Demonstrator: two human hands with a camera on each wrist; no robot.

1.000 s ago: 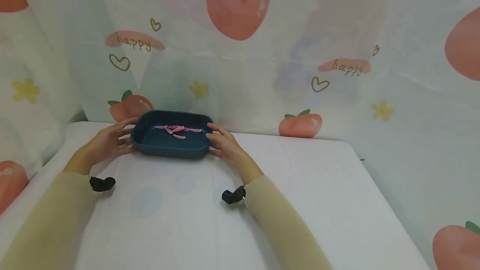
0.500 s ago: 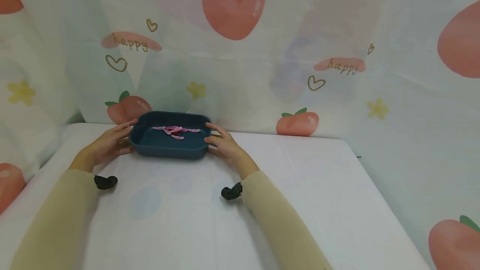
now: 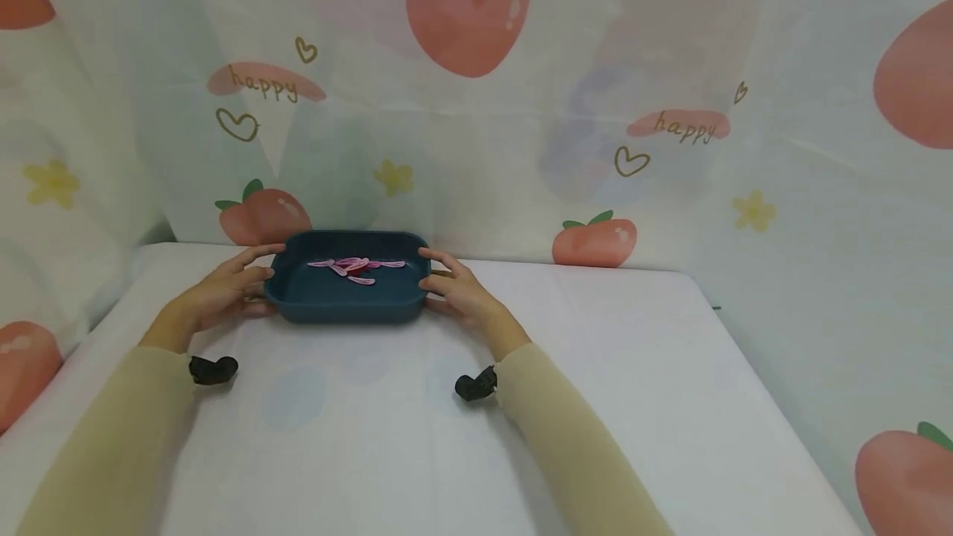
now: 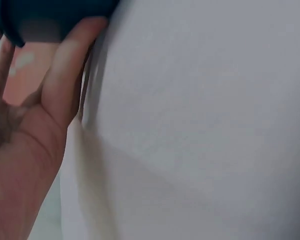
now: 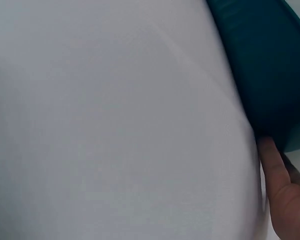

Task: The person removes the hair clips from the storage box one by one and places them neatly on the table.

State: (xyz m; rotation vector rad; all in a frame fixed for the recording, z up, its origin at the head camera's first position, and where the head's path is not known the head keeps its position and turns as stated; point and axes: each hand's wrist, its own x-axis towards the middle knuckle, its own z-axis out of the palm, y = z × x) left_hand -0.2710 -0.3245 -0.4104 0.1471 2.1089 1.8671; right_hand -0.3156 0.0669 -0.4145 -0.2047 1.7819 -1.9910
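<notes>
A dark teal rectangular tray (image 3: 350,304) with rounded corners and raised walls sits near the back of the table. In it lies a small pile of slim pink pieces (image 3: 362,280) with a bit of red among them, too small to name. My left hand (image 3: 223,292) holds the tray's left end, fingertips at the rim. In the left wrist view its thumb (image 4: 72,65) presses low on the tray wall (image 4: 45,22). The right hand (image 3: 465,296) holds the opposite end, fingers spread along the rim and side. The right wrist view shows a finger (image 5: 272,162) against the tray's lower corner.
White cloth covers the table (image 3: 357,453), whose right edge slopes away to the right. Directly behind the tray hangs a printed curtain (image 3: 476,164) with peaches, flowers and hearts. A black wrist camera (image 3: 214,370) sits at each cuff.
The tray has turned slightly, its left end coming nearer, so its front edge now runs level. It has shifted a little right and nearer, both hands moving with it.
</notes>
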